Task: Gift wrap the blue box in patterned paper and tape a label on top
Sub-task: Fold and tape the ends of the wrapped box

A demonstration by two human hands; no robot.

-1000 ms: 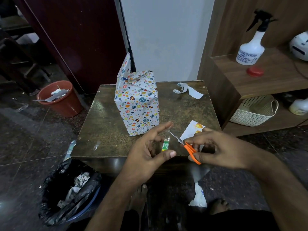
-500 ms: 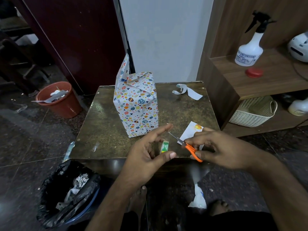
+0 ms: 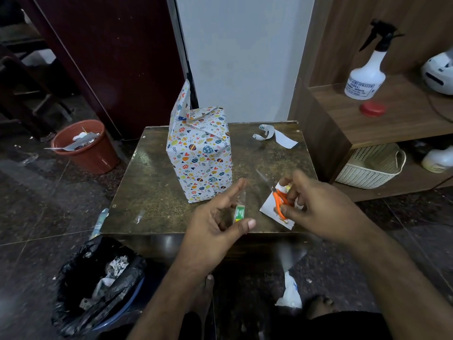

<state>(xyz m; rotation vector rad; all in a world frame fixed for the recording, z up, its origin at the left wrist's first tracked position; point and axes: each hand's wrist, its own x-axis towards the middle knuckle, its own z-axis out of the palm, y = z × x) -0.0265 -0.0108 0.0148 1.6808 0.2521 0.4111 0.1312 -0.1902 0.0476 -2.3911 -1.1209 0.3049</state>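
Small dark mottled table [image 3: 152, 192]. Wrapped box [image 3: 199, 158] stands upright mid-surface, one paper flap sticking up at its back-left top. Curled paper strip [image 3: 274, 137] near back-right corner. White label card [image 3: 270, 207] near front-right corner, partly under a hand. Small green-and-white tape roll [image 3: 239, 212] by front edge. Clear tape scrap [image 3: 139, 216] front-left.

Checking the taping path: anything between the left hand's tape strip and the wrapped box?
Nothing visible. The left hand holds the tape strip just in front of the wrapped box, with only bare table between. The right hand with the scissors is off to the side.
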